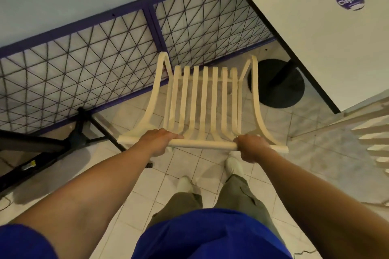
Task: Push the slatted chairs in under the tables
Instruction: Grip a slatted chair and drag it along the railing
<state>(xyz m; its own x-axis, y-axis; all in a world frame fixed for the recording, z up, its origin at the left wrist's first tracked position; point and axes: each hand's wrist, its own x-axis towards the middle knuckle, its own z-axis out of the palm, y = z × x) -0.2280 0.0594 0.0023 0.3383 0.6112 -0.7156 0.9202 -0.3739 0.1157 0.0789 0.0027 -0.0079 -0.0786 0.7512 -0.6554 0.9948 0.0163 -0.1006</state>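
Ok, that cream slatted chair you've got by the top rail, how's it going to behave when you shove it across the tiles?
The slatted chair looks like thin moulded plastic, so probably light and easy to slide. Both hands, left hand and right hand, grip high on the top rail, so a hard shove may tip it forward. The tile floor has grout lines; the legs might catch.

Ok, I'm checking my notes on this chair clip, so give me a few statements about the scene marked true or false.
1. Both hands grip the chair's top rail. True: the left hand and right hand hold the chair by it.
2. The chair is already under the table. False: it stands on open floor, beside the table.
3. The table has a round black base. True: the base shows right of the chair.
4. The table carries a red sticker. False: the sticker is purple.
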